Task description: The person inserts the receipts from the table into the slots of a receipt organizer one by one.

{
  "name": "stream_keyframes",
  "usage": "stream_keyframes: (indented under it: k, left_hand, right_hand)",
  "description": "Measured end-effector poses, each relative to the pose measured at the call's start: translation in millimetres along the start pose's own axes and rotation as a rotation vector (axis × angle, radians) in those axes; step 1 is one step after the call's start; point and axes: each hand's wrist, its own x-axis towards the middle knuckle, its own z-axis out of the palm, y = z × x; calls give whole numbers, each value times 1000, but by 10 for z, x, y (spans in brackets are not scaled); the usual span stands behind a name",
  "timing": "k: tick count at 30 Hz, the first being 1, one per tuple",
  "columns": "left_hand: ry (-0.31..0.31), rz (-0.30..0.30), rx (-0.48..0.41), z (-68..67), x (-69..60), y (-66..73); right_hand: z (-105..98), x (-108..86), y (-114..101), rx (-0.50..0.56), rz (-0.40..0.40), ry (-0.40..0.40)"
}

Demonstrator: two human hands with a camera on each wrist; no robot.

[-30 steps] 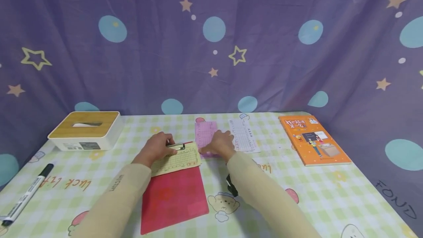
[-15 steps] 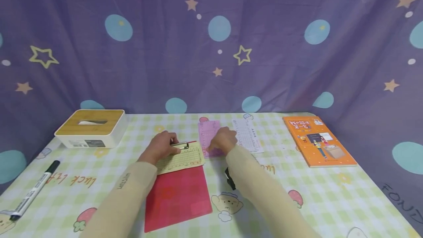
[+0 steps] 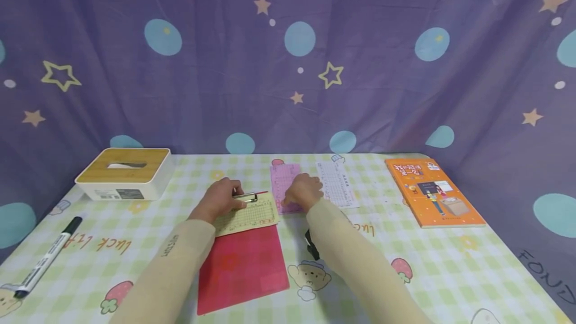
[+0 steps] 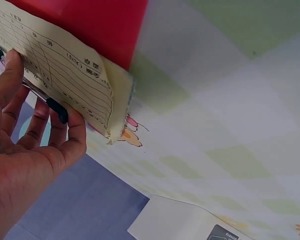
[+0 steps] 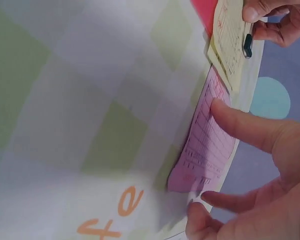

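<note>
A red clipboard (image 3: 243, 269) lies on the checked cloth with a yellow form sheet (image 3: 252, 215) under its metal clip (image 3: 246, 198). My left hand (image 3: 219, 199) grips the clip end, thumb on top and fingers below, as the left wrist view (image 4: 35, 115) shows. Right of the clipboard lies a pink form sheet (image 3: 282, 179). Over it is my right hand (image 3: 304, 191), its thumb touching the sheet; in the right wrist view (image 5: 260, 175) its fingers are spread near the sheet's edge. Just beyond that hand lies a white form sheet (image 3: 335, 184).
At the back left stands a tissue box (image 3: 123, 174) with a wooden lid. A marker (image 3: 48, 258) lies at the left, an orange book (image 3: 434, 194) at the right. A small black object (image 3: 311, 245) is partly under my right sleeve. A purple curtain hangs behind.
My right thumb and fingers have drawn closer together over the pink sheet. My left hand stays on the clip. The head view has shifted slightly.
</note>
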Motion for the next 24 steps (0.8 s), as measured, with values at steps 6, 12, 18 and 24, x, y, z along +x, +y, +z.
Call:
stream_keyframes:
  k: [6,12,18,24]
  left_hand:
    - [2,3,-8,-8,11,42]
    - [3,-3,-9,-19,12,55]
    - [4,-6,-11,-21,-5,54]
    - [9,5,-9,-34,-7,26]
  right_hand:
    - [86,198,23,19,21,-34]
    - [29,59,-22,111,60,-12]
    - [5,2,-29,83,33,-8]
    - [-14,-14,14,18,-8,-35]
